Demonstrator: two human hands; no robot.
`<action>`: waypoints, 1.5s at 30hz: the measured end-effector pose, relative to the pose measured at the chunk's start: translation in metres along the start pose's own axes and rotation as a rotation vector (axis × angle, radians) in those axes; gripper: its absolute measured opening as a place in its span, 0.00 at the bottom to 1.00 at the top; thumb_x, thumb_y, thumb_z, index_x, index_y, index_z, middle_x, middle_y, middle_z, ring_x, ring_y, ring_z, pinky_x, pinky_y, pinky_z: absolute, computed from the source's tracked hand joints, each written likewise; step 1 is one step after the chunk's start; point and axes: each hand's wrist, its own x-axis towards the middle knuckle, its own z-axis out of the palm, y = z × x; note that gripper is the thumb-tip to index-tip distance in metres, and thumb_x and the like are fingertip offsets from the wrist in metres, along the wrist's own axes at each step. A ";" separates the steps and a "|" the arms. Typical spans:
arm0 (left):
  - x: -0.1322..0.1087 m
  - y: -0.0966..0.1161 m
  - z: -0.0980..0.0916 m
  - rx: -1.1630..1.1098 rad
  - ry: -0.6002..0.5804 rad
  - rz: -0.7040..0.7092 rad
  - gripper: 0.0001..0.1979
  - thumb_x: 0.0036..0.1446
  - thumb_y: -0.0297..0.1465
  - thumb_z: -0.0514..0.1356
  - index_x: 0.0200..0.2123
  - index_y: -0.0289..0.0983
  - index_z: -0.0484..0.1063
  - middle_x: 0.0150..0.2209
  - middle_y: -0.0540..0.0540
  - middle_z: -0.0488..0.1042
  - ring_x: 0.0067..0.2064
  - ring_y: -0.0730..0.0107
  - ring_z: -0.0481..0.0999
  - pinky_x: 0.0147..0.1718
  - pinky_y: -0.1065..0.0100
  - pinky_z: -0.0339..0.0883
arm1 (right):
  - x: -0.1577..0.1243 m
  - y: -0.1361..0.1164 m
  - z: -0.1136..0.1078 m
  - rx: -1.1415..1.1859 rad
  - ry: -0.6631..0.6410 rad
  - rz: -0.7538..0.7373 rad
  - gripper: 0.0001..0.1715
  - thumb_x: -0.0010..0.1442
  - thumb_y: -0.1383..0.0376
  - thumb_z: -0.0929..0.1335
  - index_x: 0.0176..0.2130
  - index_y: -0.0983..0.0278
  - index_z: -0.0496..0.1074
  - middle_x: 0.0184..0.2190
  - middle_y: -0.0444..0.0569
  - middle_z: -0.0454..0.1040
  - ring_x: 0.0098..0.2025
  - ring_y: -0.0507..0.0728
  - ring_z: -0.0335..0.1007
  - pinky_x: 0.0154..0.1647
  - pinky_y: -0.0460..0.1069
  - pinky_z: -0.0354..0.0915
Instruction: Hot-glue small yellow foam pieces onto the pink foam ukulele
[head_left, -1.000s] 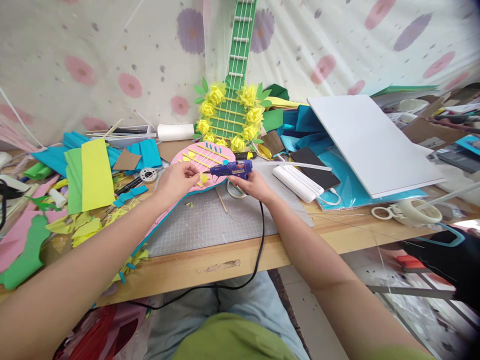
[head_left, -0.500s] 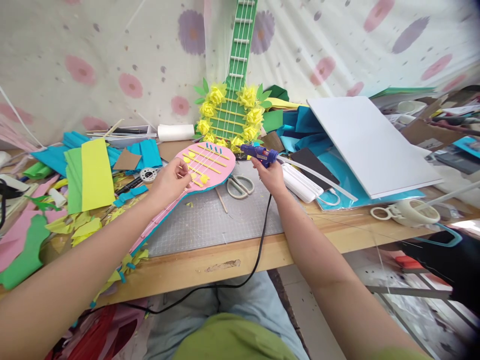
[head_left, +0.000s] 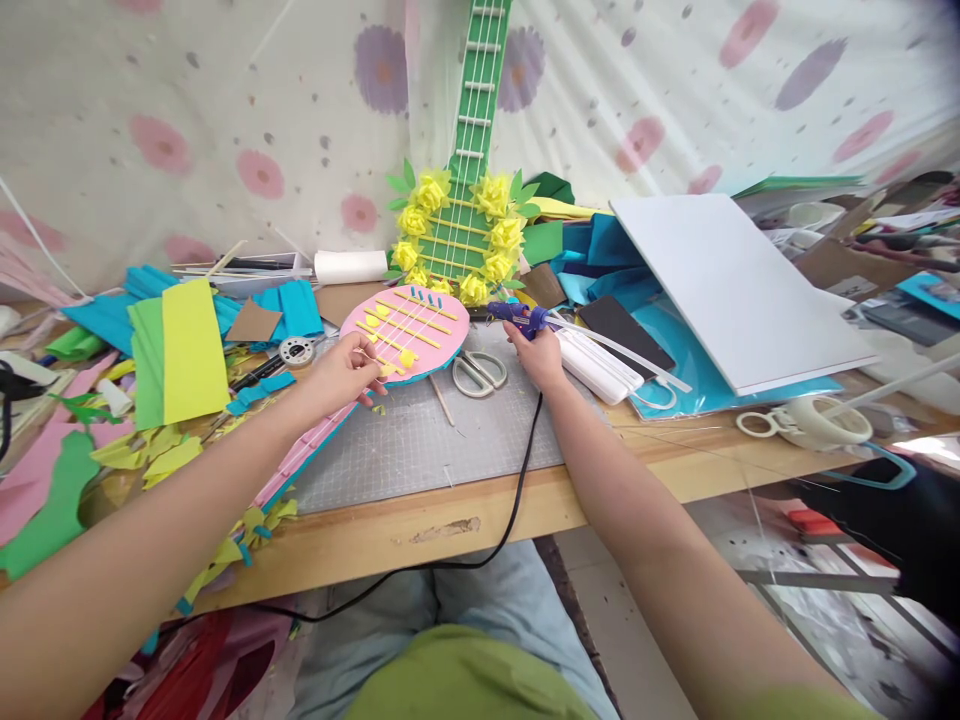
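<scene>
Surface (head_left: pixel 465 515): carries everything below.
Mat (head_left: pixel 420 440): mid-surface, before the guitar (head_left: pixel 457 235), which stands upright at the back.
Paddle (head_left: pixel 420 325): head on the mat's rear left, handle running off it toward the near left.
Left grip (head_left: pixel 345 372): on the head's near-left edge.
Scissors (head_left: pixel 480 372): on the mat, just right of the head.
Right grip (head_left: pixel 536 355): right of the scissors, around the glue gun (head_left: pixel 517 315) (nozzle toward the paddle).
Cord (head_left: pixel 517 490): from the right grip across the mat, over the near edge.
Power bank (head_left: pixel 600 365): just right of the right grip.
Board (head_left: pixel 735 285): far right, behind the tape roll (head_left: pixel 825 422).
Sheets (head_left: pixel 187 345): left of the paddle.
</scene>
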 end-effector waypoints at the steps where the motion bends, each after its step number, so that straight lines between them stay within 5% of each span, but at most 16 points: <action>1: 0.000 0.000 0.000 0.003 -0.002 -0.001 0.11 0.45 0.21 0.57 0.30 0.39 0.58 0.21 0.54 0.71 0.24 0.71 0.75 0.17 0.75 0.66 | -0.001 -0.001 0.000 -0.003 -0.008 0.001 0.29 0.51 0.44 0.66 0.35 0.66 0.74 0.31 0.56 0.78 0.36 0.62 0.74 0.37 0.53 0.66; 11: 0.003 0.006 0.001 0.049 0.055 -0.066 0.05 0.39 0.24 0.60 0.23 0.36 0.67 0.19 0.51 0.72 0.22 0.73 0.74 0.22 0.72 0.70 | -0.002 -0.006 -0.006 -0.092 -0.031 -0.007 0.26 0.53 0.47 0.66 0.36 0.67 0.75 0.33 0.56 0.78 0.39 0.63 0.74 0.40 0.53 0.66; 21: 0.002 -0.003 0.005 -0.031 -0.024 0.015 0.07 0.38 0.24 0.62 0.26 0.35 0.68 0.22 0.49 0.75 0.27 0.69 0.77 0.26 0.70 0.71 | -0.006 -0.010 -0.006 -0.259 -0.116 -0.019 0.25 0.55 0.49 0.66 0.37 0.67 0.76 0.35 0.58 0.78 0.42 0.64 0.74 0.43 0.54 0.65; 28: 0.008 -0.016 0.004 0.234 -0.041 0.168 0.09 0.47 0.36 0.60 0.30 0.37 0.69 0.27 0.48 0.74 0.29 0.67 0.76 0.24 0.69 0.66 | -0.008 -0.015 -0.007 -0.284 -0.114 -0.032 0.25 0.56 0.49 0.66 0.40 0.67 0.75 0.37 0.59 0.78 0.43 0.65 0.74 0.42 0.53 0.65; 33: 0.012 -0.014 0.006 0.631 0.182 0.411 0.07 0.48 0.35 0.59 0.29 0.38 0.75 0.35 0.47 0.71 0.37 0.67 0.72 0.34 0.68 0.64 | -0.009 -0.017 -0.007 -0.302 -0.119 -0.039 0.26 0.56 0.48 0.66 0.40 0.68 0.75 0.37 0.60 0.78 0.42 0.64 0.74 0.40 0.53 0.65; 45: 0.018 -0.013 0.016 0.696 0.195 0.426 0.06 0.51 0.33 0.60 0.29 0.38 0.76 0.34 0.47 0.71 0.37 0.67 0.70 0.31 0.68 0.59 | -0.009 -0.014 -0.004 -0.265 -0.104 -0.073 0.27 0.55 0.46 0.66 0.40 0.66 0.75 0.37 0.58 0.78 0.41 0.64 0.74 0.40 0.54 0.65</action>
